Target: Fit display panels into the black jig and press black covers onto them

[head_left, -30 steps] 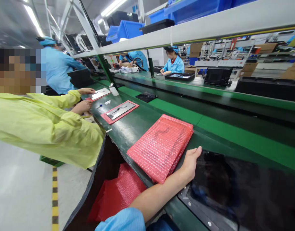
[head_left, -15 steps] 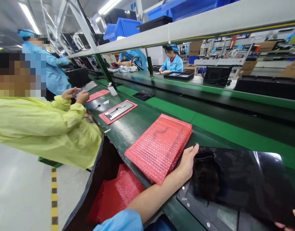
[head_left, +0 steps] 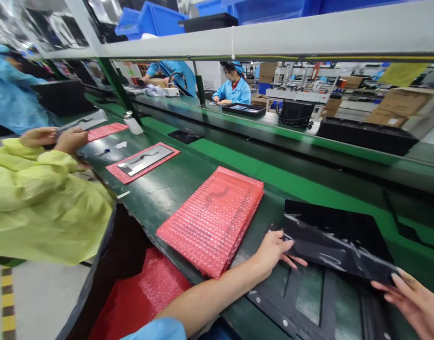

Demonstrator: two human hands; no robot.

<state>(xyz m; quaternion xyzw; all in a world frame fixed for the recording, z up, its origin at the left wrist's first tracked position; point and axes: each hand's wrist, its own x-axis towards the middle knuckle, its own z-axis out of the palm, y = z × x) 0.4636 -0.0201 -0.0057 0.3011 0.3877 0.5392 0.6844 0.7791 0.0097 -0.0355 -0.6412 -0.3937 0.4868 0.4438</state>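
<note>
A glossy black panel (head_left: 337, 222), looking like a screen, is held over the bench at the right. Shiny, wrinkled clear film (head_left: 319, 245) runs along its near side; whether it is loose there I cannot tell. My left hand (head_left: 273, 248) pinches the left near corner, thumb on top. At the right near corner, my right hand (head_left: 411, 295) is closed with thumb and fingers on the edge. Beneath the panel lies a dark frame (head_left: 291, 297) with openings and small round pale dots. Left of my forearm rests a stack of red bubble-wrap pouches (head_left: 213, 217).
A person in a yellow sleeve (head_left: 43, 203) holds a silvery strip (head_left: 85, 122) at left. On the green bench lie a metal plate on red wrap (head_left: 146, 159), a white bottle (head_left: 132, 123) and a black sheet (head_left: 186, 135). Red wrap (head_left: 131, 293) fills a dark bin below. A shelf beam (head_left: 202, 45) crosses overhead.
The panel has tipped and moved farther from me, showing wrinkled film along its near side and more of the frame underneath. My right hand has come further into view. The camera has turned right.
</note>
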